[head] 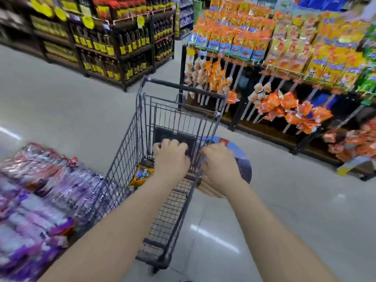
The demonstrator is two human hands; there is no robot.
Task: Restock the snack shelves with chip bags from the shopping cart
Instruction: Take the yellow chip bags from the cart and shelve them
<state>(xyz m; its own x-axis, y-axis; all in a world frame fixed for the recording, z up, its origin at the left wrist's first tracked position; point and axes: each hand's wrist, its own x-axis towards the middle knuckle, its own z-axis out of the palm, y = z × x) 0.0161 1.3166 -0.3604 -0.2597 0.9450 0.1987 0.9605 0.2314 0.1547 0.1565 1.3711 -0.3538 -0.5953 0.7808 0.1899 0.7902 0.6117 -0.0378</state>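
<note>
Grey glossy floor (61, 98), wire shopping cart (126, 149) mid-aisle, both hands down at its basket.
Left hand (171, 157) inside the basket, fingers curled over something dark; right hand (220, 163) at the cart's right wall, fingers curled too, grip on anything too blurred to tell for either. Orange chip bag (142, 174) on the basket floor, just left of the left hand. Snack shelves (284, 47) far right, packed with orange and yellow bags; dark bottle racks (114, 47) far left; purple packs (40, 190) stacked near left; round blue floor sticker (242, 157) right of the cart.
</note>
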